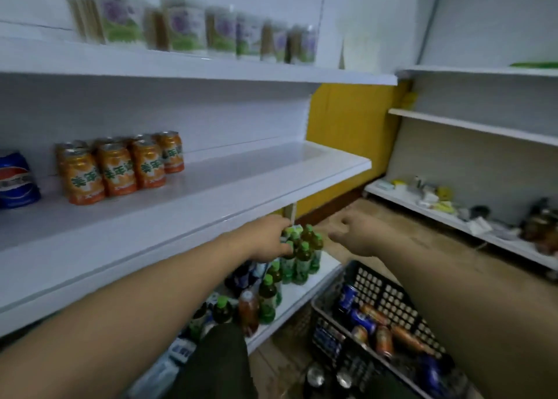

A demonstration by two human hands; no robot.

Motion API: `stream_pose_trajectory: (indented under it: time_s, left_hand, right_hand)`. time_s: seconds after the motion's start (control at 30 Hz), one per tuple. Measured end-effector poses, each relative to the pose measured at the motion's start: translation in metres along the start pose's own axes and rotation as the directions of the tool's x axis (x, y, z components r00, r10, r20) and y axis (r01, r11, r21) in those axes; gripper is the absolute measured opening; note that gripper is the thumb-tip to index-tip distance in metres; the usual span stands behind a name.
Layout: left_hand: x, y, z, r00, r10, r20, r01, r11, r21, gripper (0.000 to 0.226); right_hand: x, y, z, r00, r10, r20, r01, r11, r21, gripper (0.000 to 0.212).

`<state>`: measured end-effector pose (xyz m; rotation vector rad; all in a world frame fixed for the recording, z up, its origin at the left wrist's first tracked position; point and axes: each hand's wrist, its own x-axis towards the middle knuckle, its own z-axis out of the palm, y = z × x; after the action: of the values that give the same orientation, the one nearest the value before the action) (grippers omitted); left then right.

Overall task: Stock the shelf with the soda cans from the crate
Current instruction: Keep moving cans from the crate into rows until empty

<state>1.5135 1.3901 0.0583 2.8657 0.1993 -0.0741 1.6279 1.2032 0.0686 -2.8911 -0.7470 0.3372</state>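
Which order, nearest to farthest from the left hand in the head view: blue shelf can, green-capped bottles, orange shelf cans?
1. Green-capped bottles, on the lower shelf, just beside the left hand.
2. Orange cans, on the middle shelf, up to the left.
3. Blue can, same shelf, far left edge.

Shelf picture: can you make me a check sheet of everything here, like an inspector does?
Surface: white middle shelf, mostly bare towards the right.
Job's things: orange cans standing in rows at its left end, a blue can beside them; more cans lying in the black crate on the floor.
Clutter: green-capped bottles on the bottom shelf; small odds and ends on the side shelf.
Hands: left hand and right hand reach forward, loosely open, seemingly holding nothing.
Cables: nothing seen.
Surroundings: blurred cartons on the top shelf, yellow wall, brown floor.
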Motion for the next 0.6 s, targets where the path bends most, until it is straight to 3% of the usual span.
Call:
stream_pose_trajectory:
  time_s: [0.13, 0.33, 0.43, 0.6]
  left_hand:
    - [0.047, 0.066, 0.048, 0.972, 0.161, 0.172, -0.169, 0.985, 0.031, 0.069]
    - [0.098, 0.132, 0.126, 0.879, 0.288, 0.379, -0.335, 0.940, 0.064, 0.066]
    - [0.121, 0.153, 0.157, 0.853, 0.316, 0.417, -0.377, 0.923, 0.072, 0.062]
    - [0.164, 0.155, 0.206, 0.823, 0.304, 0.479, -0.364, 0.931, 0.035, 0.063]
  right_hand:
    - [-0.022, 0.081, 0.014, 0.979, 0.205, 0.011, -0.205, 0.977, 0.055, 0.072]
    - [-0.055, 0.180, 0.050, 0.893, 0.441, 0.091, -0.449, 0.888, 0.097, 0.067]
    - [-0.060, 0.222, 0.067, 0.847, 0.521, 0.106, -0.532, 0.833, 0.150, 0.053]
    - [-0.035, 0.276, 0.099, 0.795, 0.570, 0.208, -0.605, 0.771, 0.199, 0.053]
